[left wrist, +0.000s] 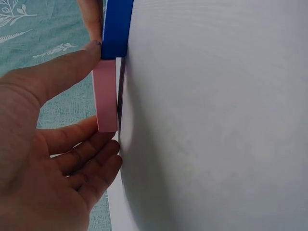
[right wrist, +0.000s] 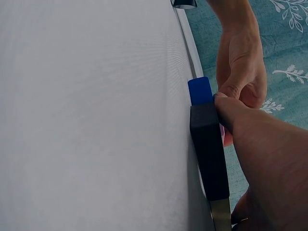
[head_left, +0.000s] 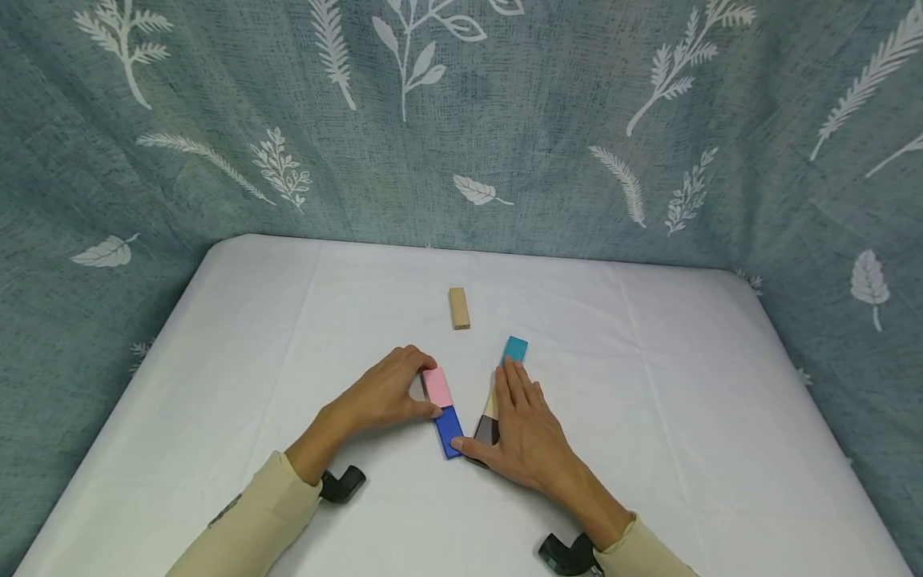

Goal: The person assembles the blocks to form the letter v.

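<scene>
Two rows of small rectangular blocks lie on the white table, slanting toward each other at their near ends. In the left row, a pink block [head_left: 437,388] meets a blue block [head_left: 449,433] end to end. My left hand [head_left: 389,391] holds the pink block, index finger at its far end and thumb near the joint with the blue one. The right row has a teal block [head_left: 515,349], a pale wood block [head_left: 491,405] and a black block [head_left: 486,430]. My right hand [head_left: 530,433] lies over this row with fingers straight, partly hiding it; its thumb reaches the blue block's near end.
A single tan wood block [head_left: 459,308] lies farther back on the white-covered table [head_left: 649,401]. Behind the table hangs a teal cloth [head_left: 548,120] with white leaf prints. A dark wrist camera [head_left: 343,485] sits under the left wrist, another [head_left: 566,554] by the right.
</scene>
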